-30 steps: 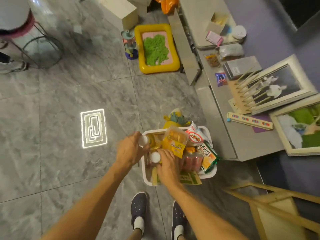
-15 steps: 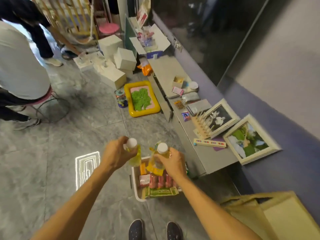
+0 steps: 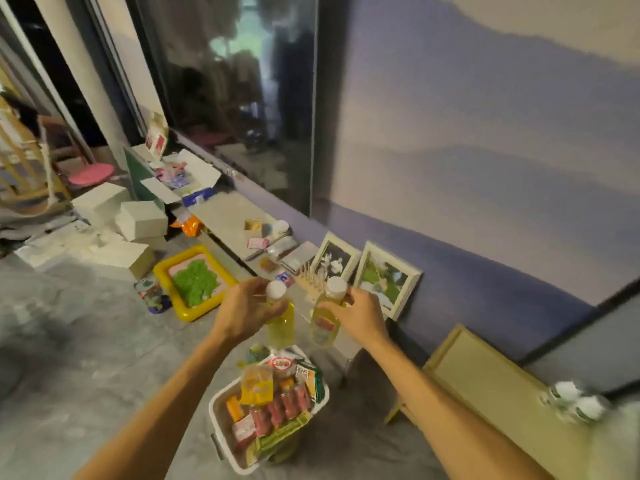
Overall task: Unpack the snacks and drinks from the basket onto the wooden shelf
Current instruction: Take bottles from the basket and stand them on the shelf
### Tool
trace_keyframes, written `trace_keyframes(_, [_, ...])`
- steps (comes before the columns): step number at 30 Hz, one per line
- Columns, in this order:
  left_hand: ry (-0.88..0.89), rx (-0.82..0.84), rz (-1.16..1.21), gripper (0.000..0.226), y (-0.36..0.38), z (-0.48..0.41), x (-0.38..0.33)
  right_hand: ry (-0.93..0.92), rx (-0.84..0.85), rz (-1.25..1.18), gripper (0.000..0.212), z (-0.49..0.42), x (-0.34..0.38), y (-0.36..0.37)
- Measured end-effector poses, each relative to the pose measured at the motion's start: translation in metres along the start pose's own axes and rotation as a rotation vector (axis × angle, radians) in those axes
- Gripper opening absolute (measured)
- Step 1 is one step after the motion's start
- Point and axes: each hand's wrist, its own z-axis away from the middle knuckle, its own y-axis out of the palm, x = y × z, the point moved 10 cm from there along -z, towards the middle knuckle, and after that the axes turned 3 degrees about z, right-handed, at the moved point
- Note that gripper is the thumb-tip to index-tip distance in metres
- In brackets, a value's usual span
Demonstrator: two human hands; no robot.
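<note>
Above the basket (image 3: 216,420), the left hand (image 3: 242,313) and right hand (image 3: 362,317) gripped two bottles (image 3: 281,323) by their necks; probably heavy, slippery.

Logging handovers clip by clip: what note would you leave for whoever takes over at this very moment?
Left grip: holds a yellow drink bottle near its cap, upright.
Right grip: holds a second yellow bottle the same way.
Both bottles are in the air above the white basket, which sits on the floor packed with snack packs.
Done: two drinks are out of the basket.
Left: set both on the wooden shelf at the right, then unpack the snacks.
</note>
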Motion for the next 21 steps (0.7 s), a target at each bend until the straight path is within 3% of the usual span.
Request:
trace_keyframes(14, [0.336,0.455,0.013,0.049,0.263,-0.030,-0.207,0.368,-0.475,0.035,0.046,0.089,-0.160,-0.256])
trace_keyframes(21, [0.383,0.633,-0.022,0.044,0.418,-0.015,-0.275,0.452,-0.542,-0.008,0.048,0.113,-0.256,-0.341])
